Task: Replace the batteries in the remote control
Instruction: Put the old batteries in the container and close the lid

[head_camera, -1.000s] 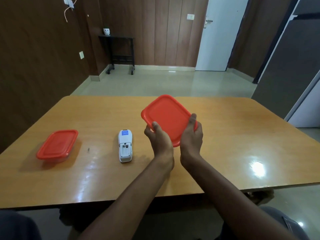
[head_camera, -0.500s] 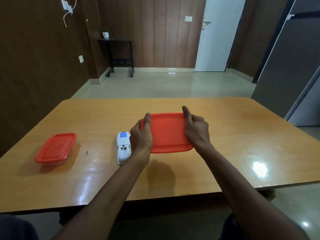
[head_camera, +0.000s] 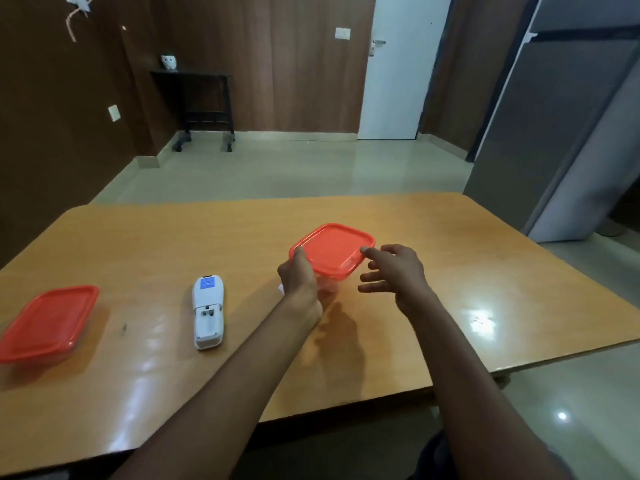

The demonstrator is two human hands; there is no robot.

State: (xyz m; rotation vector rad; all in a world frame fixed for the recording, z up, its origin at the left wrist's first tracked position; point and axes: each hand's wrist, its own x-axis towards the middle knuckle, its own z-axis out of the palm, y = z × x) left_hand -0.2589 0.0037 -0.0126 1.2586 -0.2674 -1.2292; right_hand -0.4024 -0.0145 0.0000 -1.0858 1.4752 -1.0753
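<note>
A white remote control (head_camera: pixel 207 311) lies face down on the wooden table (head_camera: pixel 166 244), its battery compartment open and uncovered. To its right stands a clear container with a red lid (head_camera: pixel 334 249). My left hand (head_camera: pixel 299 280) grips the container's near left side, thumb on the lid's edge. My right hand (head_camera: pixel 396 275) hovers just right of the lid with its fingers spread, one fingertip at the lid's rim, holding nothing. No batteries show in view.
A second red-lidded container (head_camera: pixel 48 322) sits near the table's left edge. A small dark speck (head_camera: pixel 124 328) lies between it and the remote. A grey refrigerator (head_camera: pixel 554 126) stands beyond the table's right corner.
The red lid, held tilted in both hands a second ago, now sits flat on the container farther back. My right hand has let go of it and opened.
</note>
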